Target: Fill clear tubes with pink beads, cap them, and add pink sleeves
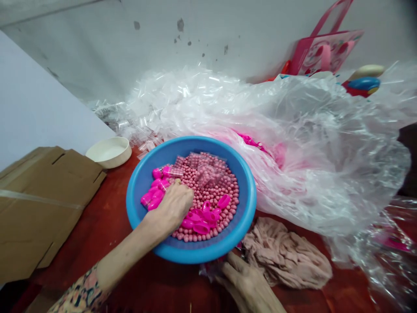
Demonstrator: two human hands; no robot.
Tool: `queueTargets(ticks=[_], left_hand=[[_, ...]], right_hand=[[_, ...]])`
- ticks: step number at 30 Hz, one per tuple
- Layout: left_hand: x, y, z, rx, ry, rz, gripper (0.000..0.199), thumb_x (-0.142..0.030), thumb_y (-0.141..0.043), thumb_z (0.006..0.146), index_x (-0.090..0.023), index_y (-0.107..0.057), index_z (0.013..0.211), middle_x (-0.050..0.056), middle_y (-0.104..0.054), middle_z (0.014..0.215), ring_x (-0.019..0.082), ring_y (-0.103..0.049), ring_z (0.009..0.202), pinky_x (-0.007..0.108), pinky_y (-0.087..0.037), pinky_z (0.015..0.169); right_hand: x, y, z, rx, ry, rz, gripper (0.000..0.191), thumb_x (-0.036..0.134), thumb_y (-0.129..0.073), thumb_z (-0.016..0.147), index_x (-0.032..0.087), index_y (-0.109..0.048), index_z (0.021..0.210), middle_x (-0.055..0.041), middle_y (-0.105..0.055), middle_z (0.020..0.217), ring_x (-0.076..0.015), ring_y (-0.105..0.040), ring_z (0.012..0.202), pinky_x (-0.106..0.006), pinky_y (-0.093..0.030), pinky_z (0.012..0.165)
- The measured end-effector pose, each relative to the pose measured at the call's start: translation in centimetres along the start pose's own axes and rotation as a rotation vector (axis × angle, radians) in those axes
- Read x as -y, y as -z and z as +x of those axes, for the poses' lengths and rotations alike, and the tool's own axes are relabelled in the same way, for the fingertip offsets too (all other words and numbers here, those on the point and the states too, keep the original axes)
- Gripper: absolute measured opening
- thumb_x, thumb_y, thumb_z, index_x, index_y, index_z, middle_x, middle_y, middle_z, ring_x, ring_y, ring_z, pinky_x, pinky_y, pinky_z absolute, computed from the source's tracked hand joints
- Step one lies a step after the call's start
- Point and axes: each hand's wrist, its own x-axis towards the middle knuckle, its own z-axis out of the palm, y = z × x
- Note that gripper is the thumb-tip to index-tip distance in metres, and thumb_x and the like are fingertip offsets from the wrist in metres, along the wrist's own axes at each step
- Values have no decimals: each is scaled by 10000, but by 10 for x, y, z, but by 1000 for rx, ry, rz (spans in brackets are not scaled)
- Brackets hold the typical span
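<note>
A round blue basin (249, 187) holds many pink beads (232, 191). My left hand (174, 204) reaches into it with the fingers curled shut, and what they hold is hidden. Beside those fingers lie a clear tube with a pink end (174, 172) and a heap of bright pink plastic pieces (153, 195). More open-mouthed pink pieces (203, 219) rest on the beads to the right. Small clear packets of beads (208, 171) lie at the back. Below the basin's near rim, my right hand (243, 278) is blurred, its fingers bent beside some clear plastic (210, 270); its grasp is partly hidden.
A crumpled brown cloth (286, 254) lies right of my right hand. Large clear plastic bags (309, 143) spread behind and to the right. On the left are a white round dish (110, 152) and folded cardboard (48, 208). A pink bag (325, 52) leans against the wall.
</note>
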Motion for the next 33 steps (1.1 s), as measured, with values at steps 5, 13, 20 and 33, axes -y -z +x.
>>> queueTargets(ticks=[5, 13, 20, 33], left_hand=[[-2, -23, 3, 124, -43, -237, 242, -56, -314, 837, -194, -504, 777, 25, -506, 768, 185, -439, 739, 335, -391, 765], [-8, 5, 17, 40, 331, -726, 150, -112, -583, 695, -185, -588, 825, -11, -537, 714, 177, -496, 717, 333, -411, 727], [-55, 24, 22, 10, 693, -1348, 175, -234, -695, 639, -154, -559, 714, -5, -637, 617, 112, -615, 540, 220, -498, 546], [-39, 16, 30, -10, 761, -1371, 286, -389, -720, 633, -137, -584, 638, -29, -562, 584, 76, -539, 534, 185, -469, 541]], right_hand=[[0, 37, -2, -48, 6, 145, 227, 223, -430, 910, 213, -622, 789, -33, -628, 755, -148, -625, 646, -224, -489, 566], [-5, 113, 19, -163, 61, 278, 140, 230, -508, 887, 211, -645, 905, -7, -641, 664, -130, -622, 579, -206, -488, 536], [28, 103, 81, -249, 151, 211, 240, 163, -546, 861, 210, -588, 1093, -58, -613, 945, -158, -619, 808, -262, -531, 698], [19, 57, 96, -337, 13, 76, 432, 100, -479, 781, 237, -536, 1186, -76, -649, 1034, -233, -642, 905, -358, -536, 773]])
